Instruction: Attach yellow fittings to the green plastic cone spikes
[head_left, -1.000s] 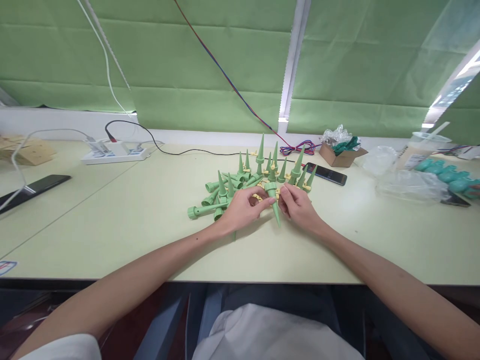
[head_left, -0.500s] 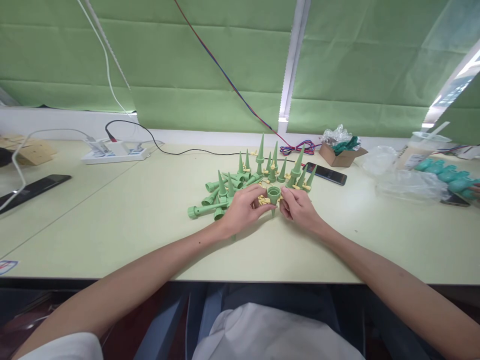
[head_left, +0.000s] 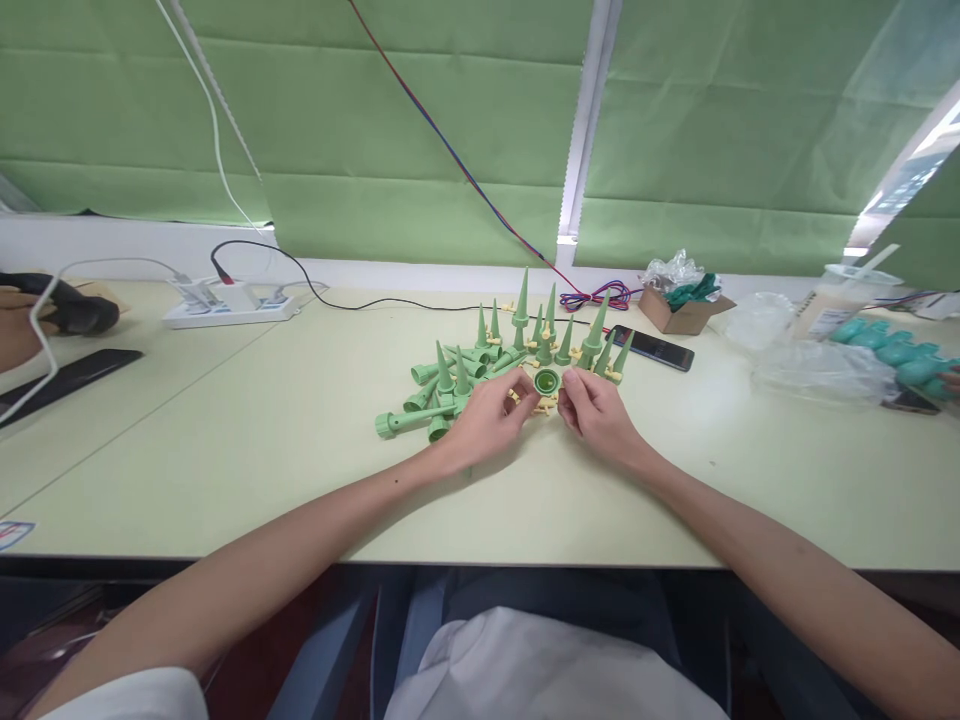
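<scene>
A green plastic watering spike [head_left: 547, 382] is held between my two hands, its round threaded mouth tipped toward me; its pointed end is hidden. My left hand [head_left: 491, 415] has thumb and fingers curled together at the spike's left side. On the right side, my right hand [head_left: 596, 410] pinches it near the rim, its other fingers folded under. Small yellow valve pieces [head_left: 546, 405] lie just behind and below the spike. Left of my hands is a heap of loose green spikes [head_left: 409, 420], and several more spikes [head_left: 592, 335] stand point-up behind them.
A phone [head_left: 652, 348] and a small cardboard box [head_left: 684, 312] lie behind on the right, beside a drink cup [head_left: 844, 300] and plastic bags [head_left: 821, 375]. A power strip [head_left: 229, 310] and another phone [head_left: 71, 380] are at left. Another person's hand [head_left: 952, 380] shows at the right edge.
The spike has tipped so its mouth faces me more directly. My left thumb has drawn back from under it. At far left, a black object has come further into view.
</scene>
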